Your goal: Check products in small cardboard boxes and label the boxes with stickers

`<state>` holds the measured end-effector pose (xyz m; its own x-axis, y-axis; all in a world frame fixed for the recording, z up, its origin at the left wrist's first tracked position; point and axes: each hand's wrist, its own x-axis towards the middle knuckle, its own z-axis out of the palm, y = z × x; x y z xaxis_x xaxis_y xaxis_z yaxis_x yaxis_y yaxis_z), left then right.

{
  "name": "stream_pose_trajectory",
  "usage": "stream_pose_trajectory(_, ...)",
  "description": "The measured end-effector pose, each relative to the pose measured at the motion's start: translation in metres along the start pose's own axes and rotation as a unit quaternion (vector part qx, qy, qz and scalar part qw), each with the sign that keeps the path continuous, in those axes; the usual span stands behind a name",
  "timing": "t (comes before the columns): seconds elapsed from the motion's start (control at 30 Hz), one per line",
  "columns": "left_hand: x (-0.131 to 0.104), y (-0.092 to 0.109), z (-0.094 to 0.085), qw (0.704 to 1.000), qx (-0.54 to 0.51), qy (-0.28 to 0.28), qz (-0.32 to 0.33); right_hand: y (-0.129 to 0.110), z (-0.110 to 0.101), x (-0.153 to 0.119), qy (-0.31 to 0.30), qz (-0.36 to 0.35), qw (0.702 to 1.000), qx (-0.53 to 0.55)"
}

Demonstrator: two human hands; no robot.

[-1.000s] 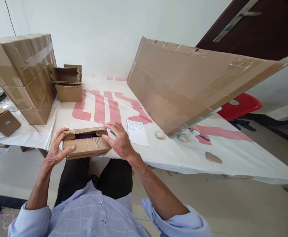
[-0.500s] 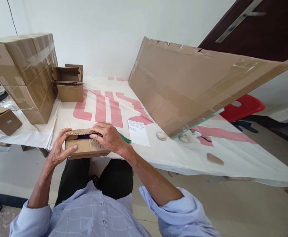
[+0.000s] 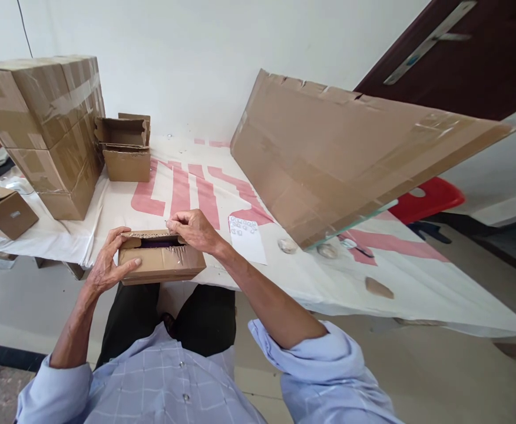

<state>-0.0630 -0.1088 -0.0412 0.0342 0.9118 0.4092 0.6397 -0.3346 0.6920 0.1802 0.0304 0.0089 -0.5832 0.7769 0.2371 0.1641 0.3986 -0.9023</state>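
Observation:
A small cardboard box (image 3: 163, 262) lies at the table's near edge, a slot open along its top. Something dark purple (image 3: 163, 243) shows inside the slot. My left hand (image 3: 110, 259) grips the box's left end, thumb on the near top face and fingers round the far side. Over the far right edge of the slot is my right hand (image 3: 191, 229), its thumb and forefinger pinched together. Whatever may be between those fingertips is too small to make out. The cardboard looks torn and frayed by the slot's right part.
Taped cartons (image 3: 41, 118) are stacked at the left, beside open small boxes (image 3: 128, 162). Another carton (image 3: 8, 209) sits nearer. A large cardboard sheet (image 3: 337, 153) leans at the right. A paper sheet (image 3: 249, 244), clear round items (image 3: 287, 245) and a brown scrap (image 3: 379, 287) lie on the table.
My right hand has lifted from the slot and shifted up to its far edge, fingers now pinched. More of the slot shows. My left hand keeps its hold on the box.

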Motion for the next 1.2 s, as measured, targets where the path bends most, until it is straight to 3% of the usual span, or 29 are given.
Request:
stream_pose_trajectory(0.4,0.004,0.002,-0.002,1.000,-0.010,-0.001,-0.004,0.015,-0.005,0.011,0.073,0.048,0.990,0.114)
stream_pose_trajectory(0.6,0.004,0.002,-0.002,1.000,-0.008,-0.006,-0.007,0.015,-0.012,0.012,0.131,0.086,0.969,0.193)
stream_pose_trajectory(0.8,0.004,0.001,-0.003,1.000,-0.003,0.001,-0.005,0.024,-0.036,0.007,0.211,0.084,0.945,0.234)
stream_pose_trajectory(0.97,0.008,-0.002,-0.003,1.000,0.001,0.012,-0.013,0.035,-0.071,-0.035,0.286,0.074,0.943,0.155)
stream_pose_trajectory(1.03,0.011,-0.002,-0.002,1.000,-0.002,0.010,-0.025,0.041,-0.088,-0.066,0.245,0.107,0.958,0.100)
stream_pose_trajectory(1.1,0.013,0.000,-0.002,0.999,-0.005,0.007,-0.038,0.049,-0.106,-0.101,0.145,0.170,0.974,0.031)
stream_pose_trajectory(1.13,0.014,0.000,-0.002,0.999,-0.006,0.007,-0.043,0.054,-0.115,-0.119,0.083,0.210,0.974,-0.012)
stream_pose_trajectory(1.2,0.016,0.001,-0.001,0.999,-0.007,0.006,-0.052,0.064,-0.128,-0.150,-0.018,0.294,0.946,-0.134)
